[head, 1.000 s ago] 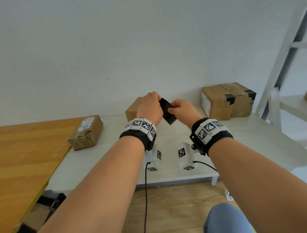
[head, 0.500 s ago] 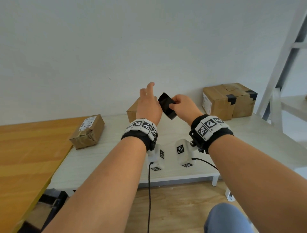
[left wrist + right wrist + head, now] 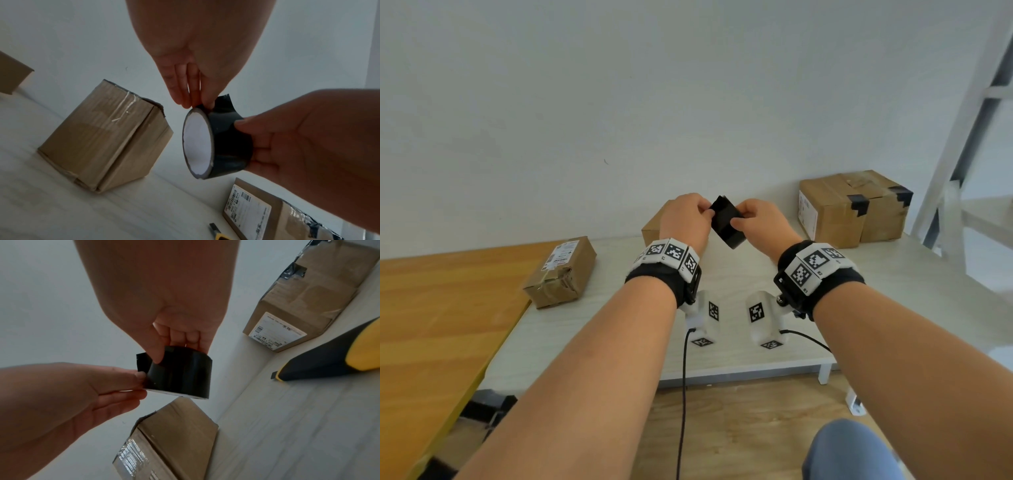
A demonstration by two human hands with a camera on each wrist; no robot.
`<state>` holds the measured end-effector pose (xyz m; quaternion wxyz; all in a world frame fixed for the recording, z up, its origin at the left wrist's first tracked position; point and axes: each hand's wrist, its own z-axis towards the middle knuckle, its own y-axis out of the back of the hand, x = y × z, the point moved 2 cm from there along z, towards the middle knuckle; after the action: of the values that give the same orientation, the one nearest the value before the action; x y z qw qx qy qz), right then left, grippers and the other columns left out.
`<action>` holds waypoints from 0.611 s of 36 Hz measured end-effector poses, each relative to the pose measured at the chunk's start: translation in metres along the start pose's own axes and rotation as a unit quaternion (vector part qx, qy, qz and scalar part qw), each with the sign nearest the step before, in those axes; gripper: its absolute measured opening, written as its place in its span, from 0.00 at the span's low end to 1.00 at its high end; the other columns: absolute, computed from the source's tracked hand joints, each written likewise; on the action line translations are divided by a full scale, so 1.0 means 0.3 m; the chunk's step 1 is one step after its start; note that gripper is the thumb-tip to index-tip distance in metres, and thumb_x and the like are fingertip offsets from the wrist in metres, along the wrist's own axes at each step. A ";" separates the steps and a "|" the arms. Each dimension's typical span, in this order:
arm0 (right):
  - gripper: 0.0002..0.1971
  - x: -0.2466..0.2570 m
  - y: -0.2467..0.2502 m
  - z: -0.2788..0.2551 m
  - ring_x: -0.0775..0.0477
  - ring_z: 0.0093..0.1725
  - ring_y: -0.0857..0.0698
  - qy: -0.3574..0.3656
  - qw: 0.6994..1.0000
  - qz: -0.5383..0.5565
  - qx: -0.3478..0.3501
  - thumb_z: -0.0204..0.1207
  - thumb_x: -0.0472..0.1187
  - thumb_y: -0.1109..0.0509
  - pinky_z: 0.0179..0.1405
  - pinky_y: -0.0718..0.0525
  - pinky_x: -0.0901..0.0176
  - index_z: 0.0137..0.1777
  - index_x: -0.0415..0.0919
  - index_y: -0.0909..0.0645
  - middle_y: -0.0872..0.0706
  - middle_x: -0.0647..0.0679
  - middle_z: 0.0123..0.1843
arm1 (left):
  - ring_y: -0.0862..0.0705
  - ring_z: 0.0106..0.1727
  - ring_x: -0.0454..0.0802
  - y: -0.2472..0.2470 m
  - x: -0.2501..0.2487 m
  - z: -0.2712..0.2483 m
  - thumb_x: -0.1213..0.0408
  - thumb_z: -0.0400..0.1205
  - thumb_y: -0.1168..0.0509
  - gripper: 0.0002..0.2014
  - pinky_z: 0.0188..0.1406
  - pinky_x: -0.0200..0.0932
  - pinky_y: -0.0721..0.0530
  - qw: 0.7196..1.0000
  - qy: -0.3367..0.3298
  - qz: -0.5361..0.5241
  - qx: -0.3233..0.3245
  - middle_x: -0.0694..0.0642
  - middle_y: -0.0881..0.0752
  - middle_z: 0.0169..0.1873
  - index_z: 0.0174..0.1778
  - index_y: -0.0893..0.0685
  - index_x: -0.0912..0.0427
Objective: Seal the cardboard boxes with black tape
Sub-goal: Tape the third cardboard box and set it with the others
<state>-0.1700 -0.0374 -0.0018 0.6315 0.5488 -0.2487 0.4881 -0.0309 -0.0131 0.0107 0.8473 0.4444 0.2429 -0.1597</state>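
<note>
A roll of black tape point(image 3: 726, 224) is held up in the air between both hands, above the white table point(image 3: 739, 274). My right hand point(image 3: 762, 222) grips the roll point(image 3: 180, 374) with thumb and fingers curled round it. My left hand point(image 3: 688, 219) pinches the loose tape end point(image 3: 141, 362) at the roll's upper left edge. A plain cardboard box point(image 3: 107, 138) stands just behind the hands, its top seam without black tape. Black tape strips show on the two boxes point(image 3: 835, 212) at the back right. A smaller labelled box point(image 3: 561, 272) lies to the left.
A yellow and black utility knife point(image 3: 329, 360) lies on the table under my right wrist. An orange wooden tabletop point(image 3: 431, 325) adjoins on the left. A white frame point(image 3: 969, 130) rises at the right. Cables hang from both wrist cameras.
Half a second ago my left hand was off the roll with its fingers raised. It has come back and pinches the tape end. The right hand keeps its grip on the roll.
</note>
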 end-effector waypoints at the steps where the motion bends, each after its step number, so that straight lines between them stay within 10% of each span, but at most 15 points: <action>1: 0.08 -0.003 0.000 0.000 0.56 0.36 0.22 0.000 1.000 0.001 0.000 0.78 0.33 0.34 0.32 0.27 0.66 0.54 0.37 0.18 0.16 0.46 0.43 | 0.16 0.52 0.48 0.003 -0.002 -0.001 0.61 0.81 0.36 0.08 0.48 0.37 0.25 1.000 0.002 0.001 -0.002 0.50 0.12 0.50 0.51 0.13 0.56; 22: 0.09 -0.006 -0.018 0.016 0.48 0.41 0.20 0.005 0.994 -0.111 0.013 0.79 0.38 0.36 0.33 0.25 0.61 0.55 0.38 0.18 0.17 0.46 0.44 | 0.15 0.49 0.57 0.039 -0.024 0.005 0.61 0.83 0.37 0.11 0.48 0.46 0.21 0.990 -0.006 0.092 0.102 0.58 0.12 0.47 0.48 0.12 0.64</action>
<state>-0.1649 -0.0421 -0.0046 0.6754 0.5793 -0.1769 0.4207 -0.0307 -0.0075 0.0232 0.8100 0.5481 0.1783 -0.1078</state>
